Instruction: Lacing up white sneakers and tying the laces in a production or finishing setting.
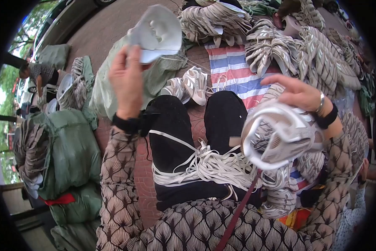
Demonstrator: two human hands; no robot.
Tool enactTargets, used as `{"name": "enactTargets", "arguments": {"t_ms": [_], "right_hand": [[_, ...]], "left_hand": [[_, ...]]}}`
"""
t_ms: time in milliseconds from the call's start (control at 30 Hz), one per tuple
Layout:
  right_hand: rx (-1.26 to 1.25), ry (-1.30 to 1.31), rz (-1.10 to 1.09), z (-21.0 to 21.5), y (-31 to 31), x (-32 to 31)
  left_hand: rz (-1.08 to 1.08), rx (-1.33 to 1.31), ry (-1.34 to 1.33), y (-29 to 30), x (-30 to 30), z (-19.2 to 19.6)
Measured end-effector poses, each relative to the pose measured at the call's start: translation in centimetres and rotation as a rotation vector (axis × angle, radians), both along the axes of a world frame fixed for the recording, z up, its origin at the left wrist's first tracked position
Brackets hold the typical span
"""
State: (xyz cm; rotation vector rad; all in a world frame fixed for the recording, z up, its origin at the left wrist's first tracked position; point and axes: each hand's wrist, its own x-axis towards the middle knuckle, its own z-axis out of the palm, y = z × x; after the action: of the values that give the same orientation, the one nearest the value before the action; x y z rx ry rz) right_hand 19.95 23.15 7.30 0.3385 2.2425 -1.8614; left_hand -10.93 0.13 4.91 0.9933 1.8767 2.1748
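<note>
My left hand (130, 81) is raised at the upper left, thumb and fingers closed on the edge of a pale grey-white shoe upper (163, 31). My right hand (299, 93) is at the right, index finger stretched out leftward. Just below it, over the wrist and forearm, is a beige-and-white shoe upper (276, 138) with its opening facing up; it does not look gripped, though some fingers are hidden. A heap of white shoelaces (221, 165) lies across my black-trousered lap. Two laced shoe uppers (195, 85) stand on the ground beyond my knees.
Stacks of nested shoe uppers (322, 58) lie at the far right, partly on a striped sheet (238, 69). Beside my right leg are more uppers (280, 201). Green sacks (73, 146) stand at the left. A pale sack (108, 83) rests ahead. Another person (43, 77) bends at the far left.
</note>
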Motion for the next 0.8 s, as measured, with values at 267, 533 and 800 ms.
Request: {"name": "enactTargets", "arguments": {"t_ms": [267, 533, 800], "right_hand": [[-0.099, 0.552, -0.797, -16.3, 1.3, -2.8], [-1.0, 0.266, -1.05, -20.8, 2.8, -6.5], [0.689, 0.064, -0.919, -19.9, -4.3, -1.9]], "left_hand": [[-0.395, -0.447, 1.046, -0.8, 11.0, -6.8], [-0.581, -0.633, 1.389, -3.8, 18.1, -7.5], [-1.205, -0.337, 1.174, -6.7, 17.8, -5.7]]}}
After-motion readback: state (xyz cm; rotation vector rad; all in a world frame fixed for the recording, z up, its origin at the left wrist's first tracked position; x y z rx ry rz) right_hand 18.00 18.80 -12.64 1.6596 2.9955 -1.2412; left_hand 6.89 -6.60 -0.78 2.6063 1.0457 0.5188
